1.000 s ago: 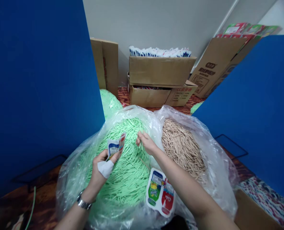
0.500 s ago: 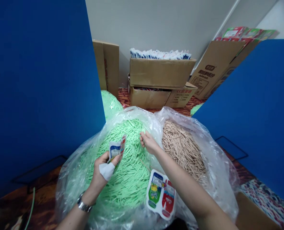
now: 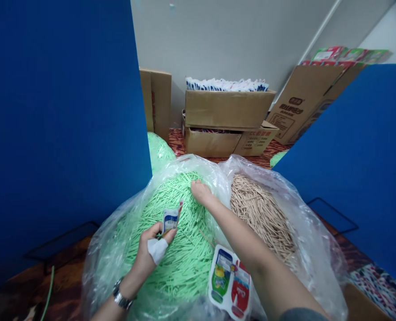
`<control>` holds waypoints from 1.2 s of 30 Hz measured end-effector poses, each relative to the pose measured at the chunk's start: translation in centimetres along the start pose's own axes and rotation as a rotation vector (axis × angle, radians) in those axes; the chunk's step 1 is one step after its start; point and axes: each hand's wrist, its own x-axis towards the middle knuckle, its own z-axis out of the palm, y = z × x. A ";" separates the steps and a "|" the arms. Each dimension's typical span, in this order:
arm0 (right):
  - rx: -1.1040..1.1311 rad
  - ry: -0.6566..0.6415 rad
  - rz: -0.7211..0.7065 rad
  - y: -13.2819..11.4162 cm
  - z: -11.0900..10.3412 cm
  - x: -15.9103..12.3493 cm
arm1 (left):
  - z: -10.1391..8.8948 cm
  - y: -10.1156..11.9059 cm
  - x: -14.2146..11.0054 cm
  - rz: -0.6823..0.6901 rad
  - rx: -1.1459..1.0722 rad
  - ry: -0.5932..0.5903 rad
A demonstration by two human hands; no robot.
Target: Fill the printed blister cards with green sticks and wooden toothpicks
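My left hand (image 3: pixel 153 247), thumb wrapped in a white bandage and a watch on the wrist, pinches a small printed packet (image 3: pixel 171 219) above a clear bag heaped with green sticks (image 3: pixel 181 249). My right hand (image 3: pixel 201 191) reaches forward onto the top of the green heap, fingers curled down among the sticks; what they hold, if anything, is hidden. A second clear bag of tan sticks (image 3: pixel 264 218) lies to the right. Printed packets (image 3: pixel 230 281), green and red, rest on the plastic under my right forearm.
Blue partition boards stand at the left (image 3: pixel 60 116) and right (image 3: pixel 354 147). Stacked cardboard boxes (image 3: pixel 226 118) with packets sit against the back wall, and a tilted box (image 3: pixel 304 96) leans at the right. Another green bag (image 3: pixel 159 151) lies behind.
My right hand has moved forward and down onto the top of the green stick heap. My left hand with the packet has stayed about where it was. The camera has tilted slightly.
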 end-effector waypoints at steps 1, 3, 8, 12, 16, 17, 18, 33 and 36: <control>-0.007 -0.008 -0.006 0.0 -0.2 -0.1 | 0.0 -0.1 0.0 -0.011 0.017 -0.030; 0.007 -0.018 -0.025 0.2 -0.9 -0.4 | 0.1 -0.3 -0.1 -0.021 0.045 -0.088; 0.231 -0.016 -0.103 0.9 -2.3 -3.3 | 0.3 -0.2 -0.3 0.035 0.107 -0.083; 0.534 -0.045 -0.130 0.9 -2.8 -6.7 | 0.6 0.1 -0.6 0.061 0.115 -0.104; 1.294 -0.032 -0.118 -0.5 -3.7 -9.7 | 0.9 0.1 -0.9 0.120 0.161 -0.150; 1.501 -0.014 -0.118 -1.1 -4.1 -10.4 | 1.0 0.1 -1.0 0.146 0.184 -0.156; 1.651 0.016 -0.127 -1.8 -4.5 -11.1 | 1.0 0.1 -1.1 0.177 0.208 -0.161; 1.227 0.508 -0.494 -6.8 -3.1 -16.0 | 1.8 1.4 -1.3 0.490 0.286 -0.126; 0.982 0.487 -0.513 -6.4 -2.5 -16.5 | 1.5 1.4 -1.1 0.509 0.273 -0.125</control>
